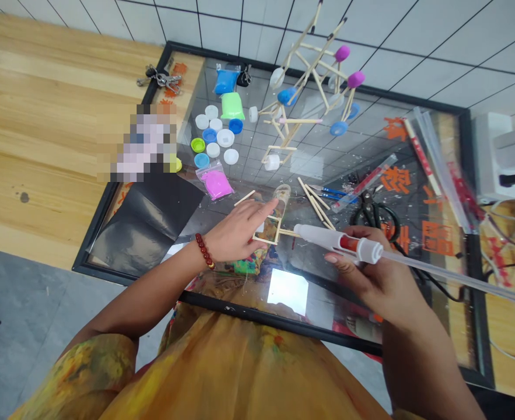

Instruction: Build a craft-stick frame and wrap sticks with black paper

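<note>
In my right hand (382, 274) is a white hot glue gun (323, 236), with a long clear glue stick (454, 277) coming out of its back. Its nozzle points left, at the end of a small frame of wooden sticks (277, 230). My left hand (237, 230) lies over this frame and steadies it against the glass tabletop, thumb near me and index finger stretched forward. Close to that fingertip is a clear, rounded plastic piece (282, 191). The palm hides part of the frame. Several loose wooden sticks (314, 201) lie just beyond the nozzle.
A stick structure (301, 87) with bottle-cap wheels and pink clay tips stands at the back. Bottle caps (225, 138) and clay packets (232, 106) are left of it. Black scissors (373, 213) and spare glue sticks (441, 169) lie right; black sheet (148, 216) left.
</note>
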